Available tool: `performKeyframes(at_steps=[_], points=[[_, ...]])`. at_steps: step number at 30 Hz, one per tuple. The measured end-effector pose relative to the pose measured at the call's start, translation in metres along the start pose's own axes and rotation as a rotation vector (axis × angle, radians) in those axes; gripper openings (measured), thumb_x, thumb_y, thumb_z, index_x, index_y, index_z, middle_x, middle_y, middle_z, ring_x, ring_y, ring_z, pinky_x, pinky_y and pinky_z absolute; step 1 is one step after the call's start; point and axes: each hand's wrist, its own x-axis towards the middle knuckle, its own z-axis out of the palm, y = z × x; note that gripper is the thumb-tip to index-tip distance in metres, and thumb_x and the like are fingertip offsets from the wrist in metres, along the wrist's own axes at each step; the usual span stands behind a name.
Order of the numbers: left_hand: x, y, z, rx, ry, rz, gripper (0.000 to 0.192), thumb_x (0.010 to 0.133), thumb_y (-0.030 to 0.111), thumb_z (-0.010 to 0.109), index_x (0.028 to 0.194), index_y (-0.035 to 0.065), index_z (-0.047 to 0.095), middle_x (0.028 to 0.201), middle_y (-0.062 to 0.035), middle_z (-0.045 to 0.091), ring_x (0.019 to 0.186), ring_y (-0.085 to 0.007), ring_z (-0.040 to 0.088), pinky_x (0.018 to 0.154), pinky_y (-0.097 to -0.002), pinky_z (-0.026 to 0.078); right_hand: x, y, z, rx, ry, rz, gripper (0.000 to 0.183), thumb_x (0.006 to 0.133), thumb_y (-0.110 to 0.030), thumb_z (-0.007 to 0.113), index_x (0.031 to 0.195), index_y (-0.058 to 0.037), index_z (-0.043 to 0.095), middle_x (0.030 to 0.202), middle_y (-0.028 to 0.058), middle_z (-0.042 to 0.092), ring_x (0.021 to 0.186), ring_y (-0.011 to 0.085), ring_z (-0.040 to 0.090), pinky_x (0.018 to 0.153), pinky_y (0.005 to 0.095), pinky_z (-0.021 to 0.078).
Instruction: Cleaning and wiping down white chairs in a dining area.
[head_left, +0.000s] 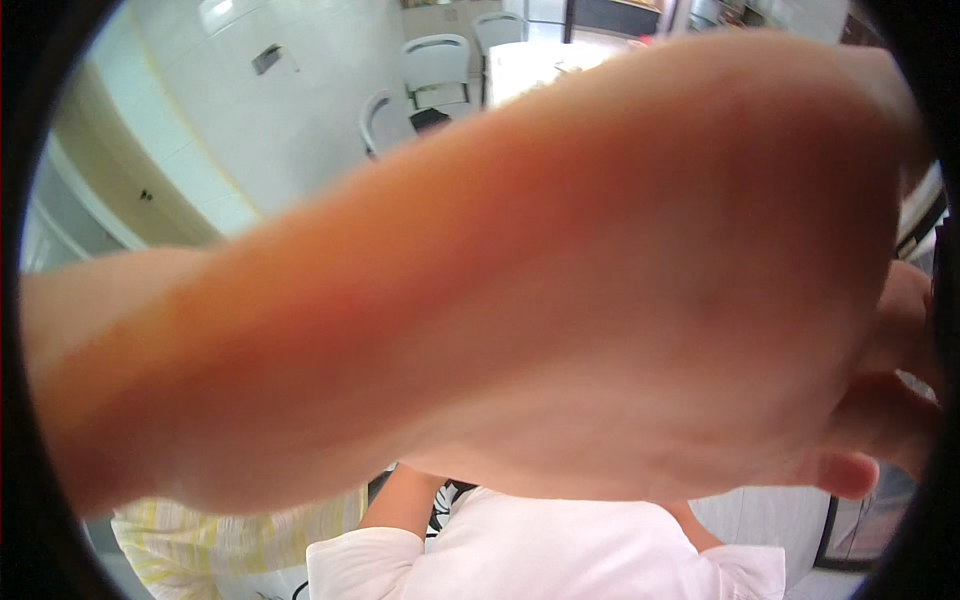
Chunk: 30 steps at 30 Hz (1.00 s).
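Both of my hands are out of view, hidden behind another person's blurred forearm (360, 330), which crosses very close before me from the left edge. That person's hand (750, 247) fills the right side, its fingers (847, 476) bent at the right rim and partly cut off. Whether those fingers touch anything cannot be seen. Below, my white shirt (562, 547) shows, with part of my left arm (405, 499) and a sliver of my right arm (690, 525) running up behind the forearm.
Yellow-and-white striped cloth (255, 540) is at lower left. Farther off stand a white table (517, 67) and several chairs (437, 64), one with a dark item (430, 118) on it. A small grey object (266, 60) lies on the pale floor. A dark-edged frame (862, 525) is at lower right.
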Motion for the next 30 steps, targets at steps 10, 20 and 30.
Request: performKeyframes(at_steps=[10,20,30], points=[[0.022,-0.119,-0.071,0.063,0.195,-0.397,0.054,0.087,0.052,0.043,0.09,0.0044,0.069,0.085,-0.0206,0.066,0.08,-0.035,0.063,0.076,-0.042,0.049,0.02,0.011,0.04,-0.033,-0.069,-0.147,0.05,0.092,-0.041,0.036,0.103,-0.0008,0.062,0.103,0.0282,0.059,0.101,0.0443,0.053,0.087,0.0489,0.0418],[0.028,-0.013,-0.003,-0.032,-0.005,-0.072,0.054,0.087,0.052,0.043,0.087,0.0047,0.07,0.082,-0.0204,0.066,0.077,-0.0348,0.063,0.075,-0.0417,0.049,0.007,-0.018,0.026,0.078,-0.012,-0.184,0.042,0.093,-0.037,0.041,0.105,-0.0021,0.061,0.101,0.0203,0.061,0.096,0.0353,0.056,0.081,0.0445,0.0453],[-0.031,0.058,0.056,-0.131,-0.135,0.1,0.054,0.087,0.052,0.044,0.083,0.005,0.07,0.079,-0.0201,0.066,0.075,-0.0347,0.063,0.073,-0.0414,0.05,-0.064,-0.053,0.003,0.318,0.366,-0.38,0.038,0.092,-0.032,0.047,0.12,-0.0083,0.056,0.111,0.0072,0.063,0.102,0.0198,0.057,0.082,0.036,0.0474]])
